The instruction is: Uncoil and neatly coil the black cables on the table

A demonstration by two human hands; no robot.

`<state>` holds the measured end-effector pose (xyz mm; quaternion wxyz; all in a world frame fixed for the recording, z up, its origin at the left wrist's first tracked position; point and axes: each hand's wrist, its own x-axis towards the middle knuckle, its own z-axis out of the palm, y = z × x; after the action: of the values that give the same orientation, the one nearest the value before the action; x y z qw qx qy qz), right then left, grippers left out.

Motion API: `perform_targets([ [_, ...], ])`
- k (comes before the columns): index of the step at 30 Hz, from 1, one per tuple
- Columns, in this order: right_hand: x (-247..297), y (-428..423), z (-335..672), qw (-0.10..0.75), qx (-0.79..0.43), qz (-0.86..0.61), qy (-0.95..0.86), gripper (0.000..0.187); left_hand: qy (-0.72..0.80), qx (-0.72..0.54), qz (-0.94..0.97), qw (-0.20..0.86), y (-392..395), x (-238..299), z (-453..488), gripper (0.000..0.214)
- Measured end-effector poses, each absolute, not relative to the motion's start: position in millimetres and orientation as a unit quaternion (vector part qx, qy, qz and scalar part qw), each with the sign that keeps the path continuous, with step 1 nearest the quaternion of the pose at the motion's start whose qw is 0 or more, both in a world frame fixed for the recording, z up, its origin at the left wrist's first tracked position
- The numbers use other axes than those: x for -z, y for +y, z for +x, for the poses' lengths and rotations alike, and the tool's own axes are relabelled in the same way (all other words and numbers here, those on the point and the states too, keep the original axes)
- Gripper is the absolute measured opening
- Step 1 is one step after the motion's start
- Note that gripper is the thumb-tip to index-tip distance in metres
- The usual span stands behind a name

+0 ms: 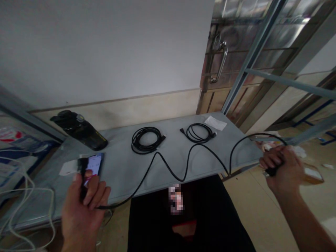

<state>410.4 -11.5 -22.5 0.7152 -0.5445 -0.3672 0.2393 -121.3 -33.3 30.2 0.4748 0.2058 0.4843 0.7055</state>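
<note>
A long black cable [181, 180] runs in loose waves between my two hands, partly over the grey table's front edge. My left hand [86, 203] is closed around one end of it, at the black connector [83, 164], in front of a lit phone [95, 163]. Out past the table's right side, my right hand [285, 168] is closed on the cable's other end, with a dark plug [271, 170] partly hidden by the fingers. Two coiled black cables lie behind it: a thicker coil [134, 141] at the middle and a smaller coil [193, 139] to the right.
On the grey table [118, 168] a black bottle [81, 130] leans at the back left. A white paper [215, 123] lies at the back right. White cables [26, 196] hang at the far left. A blue-grey metal post [249, 63] rises at the right corner.
</note>
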Motion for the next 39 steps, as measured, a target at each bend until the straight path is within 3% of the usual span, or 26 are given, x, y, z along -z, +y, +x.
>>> perform_targets([
  [4, 38, -5, 354, 0.691, -0.281, -0.527, -0.408, 0.046, 0.486, -0.645, 0.227, 0.544, -30, -8, -97, 0.042],
  [8, 45, -9, 278, 0.538, -0.347, -0.528, -0.558, 0.053, 0.479, -0.616, 0.239, 0.578, -32, 6, -74, 0.048],
  [11, 38, -16, 216, 0.438, -0.415, -0.461, -0.65, 0.045, 0.473, -0.613, 0.259, 0.578, -30, 13, -66, 0.044],
  [16, 32, -14, 132, 0.278, -0.356, -0.332, -0.828, 0.03, 0.513, -0.604, 0.255, 0.554, -23, 25, -77, 0.06],
  [21, 41, 5, 89, 0.259, -0.251, -0.247, -0.899, 0.035, 0.534, -0.567, 0.279, 0.561, -27, 25, -98, 0.059],
  [27, 40, 6, 74, 0.174, -0.255, -0.225, -0.924, 0.037, 0.554, -0.557, 0.303, 0.54, -12, 3, -101, 0.056],
  [34, 30, 47, 90, 0.206, -0.142, -0.263, -0.932, 0.043, 0.41, -0.563, 0.374, 0.612, 49, -33, -91, 0.039],
  [37, 27, 92, 103, 0.179, -0.071, -0.283, -0.94, 0.056, 0.41, -0.571, 0.411, 0.581, 91, -22, -89, 0.042],
  [39, 32, 123, 109, 0.147, -0.034, -0.288, -0.946, 0.052, 0.436, -0.585, 0.436, 0.527, 122, -2, -89, 0.048],
])
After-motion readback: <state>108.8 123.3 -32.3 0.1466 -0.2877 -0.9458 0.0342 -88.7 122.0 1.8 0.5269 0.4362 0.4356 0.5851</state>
